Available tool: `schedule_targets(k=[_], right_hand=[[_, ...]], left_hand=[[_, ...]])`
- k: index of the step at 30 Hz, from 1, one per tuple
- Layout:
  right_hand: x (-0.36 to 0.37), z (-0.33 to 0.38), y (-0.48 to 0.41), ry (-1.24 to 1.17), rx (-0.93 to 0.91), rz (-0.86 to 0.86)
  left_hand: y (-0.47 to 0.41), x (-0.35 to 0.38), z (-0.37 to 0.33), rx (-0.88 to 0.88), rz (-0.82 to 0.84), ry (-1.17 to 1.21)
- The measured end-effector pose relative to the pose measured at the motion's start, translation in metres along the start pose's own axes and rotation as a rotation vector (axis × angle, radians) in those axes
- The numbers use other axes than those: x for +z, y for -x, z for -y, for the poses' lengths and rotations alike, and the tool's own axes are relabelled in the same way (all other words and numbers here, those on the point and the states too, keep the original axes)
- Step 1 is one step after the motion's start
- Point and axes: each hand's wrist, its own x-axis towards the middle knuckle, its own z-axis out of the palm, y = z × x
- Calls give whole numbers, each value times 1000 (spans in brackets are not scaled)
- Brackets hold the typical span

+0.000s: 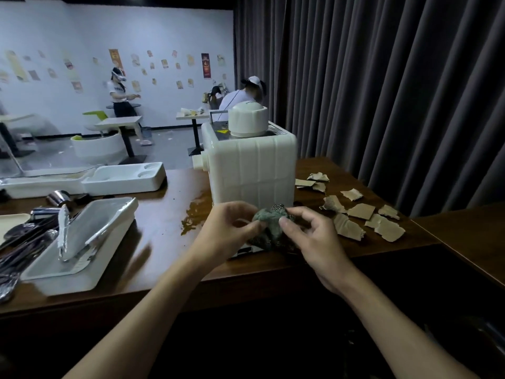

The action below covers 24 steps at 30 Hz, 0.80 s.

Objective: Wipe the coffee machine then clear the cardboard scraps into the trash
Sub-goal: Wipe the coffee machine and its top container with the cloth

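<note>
Front of machine [251, 170]: left hand [226, 228], right hand [314, 236] both pinch cloth [269, 218]
Right of machine: scraps [360, 212] on table [164, 220]
Behind machine: curtain [382, 91]

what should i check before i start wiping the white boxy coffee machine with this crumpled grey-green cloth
1. Grip on the crumpled grey-green cloth: ok, left hand and right hand both pinch it.
2. Reach to the white boxy coffee machine: ok, upright just behind the cloth.
3. Cloth opened out for wiping: not ok, bunched.
4. Path clear of the torn brown cardboard scraps: ok, they lie on the dark wooden table, right of the machine.
5. Location of the trash bin: cannot tell, none in view.
</note>
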Motion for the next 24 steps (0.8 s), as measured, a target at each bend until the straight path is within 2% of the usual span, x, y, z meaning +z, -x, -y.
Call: schedule_targets(k=[4,9,12,15,18,20,24], right_hand=[[-11,5,0,66,-70,-26],[-21,1,-7,-46,51,-21],[-22,-3,-9,-84,43,-38],[-25,3,-10,-116,82,92],[-30,14,-7,-27,19,264],[-28,19,-6,-10,-24,286],[-19,18,-9,-60,46,273]], left_hand=[[5,3,2,-20,-32,-9],[5,-2,0,-70,-115,74],[5,-1,-4,-58,-150,92],[5,-5,-6,-48,-90,143],[4,-8,-10,-50,-60,231],[4,-9,-11,-52,-43,294],[3,-12,-9,-7,39,396]])
